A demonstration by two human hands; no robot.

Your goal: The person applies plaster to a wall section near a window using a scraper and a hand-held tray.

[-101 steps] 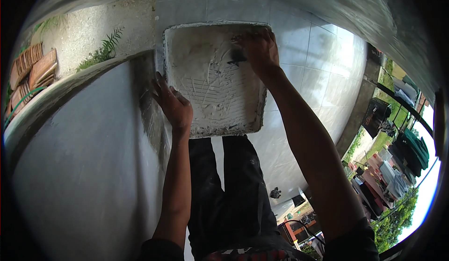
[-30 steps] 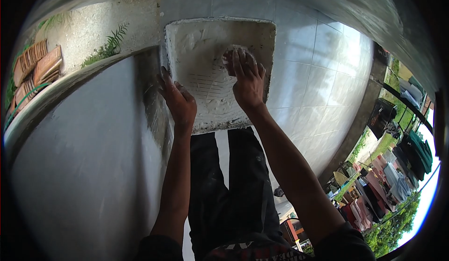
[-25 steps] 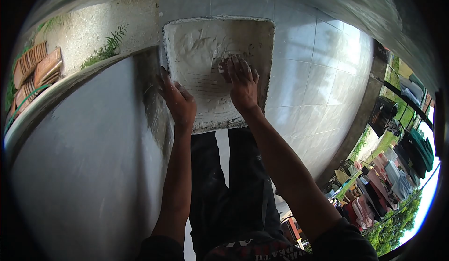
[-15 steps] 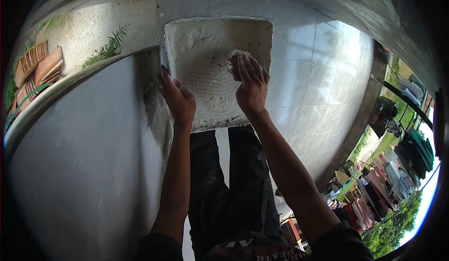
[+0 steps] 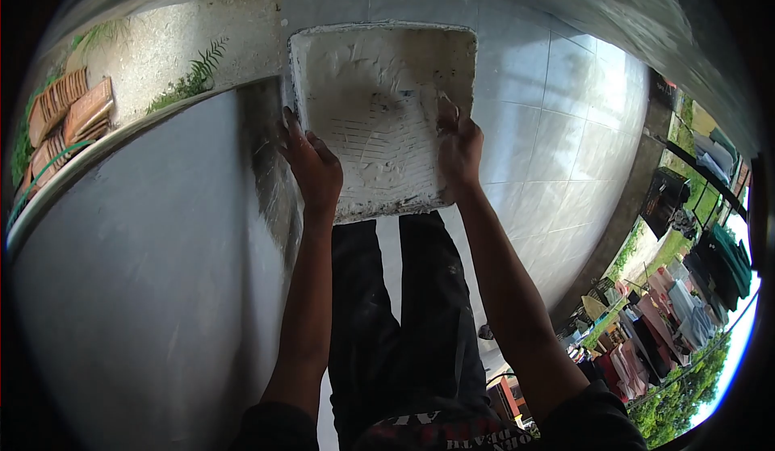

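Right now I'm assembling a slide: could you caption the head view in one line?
Left hand and right hand grip opposite rims of a white-caked tray over a tiled floor.

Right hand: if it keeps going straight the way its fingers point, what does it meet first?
Probably the far right corner of the paint tray: the right hand grips its right rim and points along it. Depth is unclear.

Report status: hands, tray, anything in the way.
Left hand grips tray, left rim; right hand grips right rim. Tray smeared white, over tiled floor. Wall close beside left hand.
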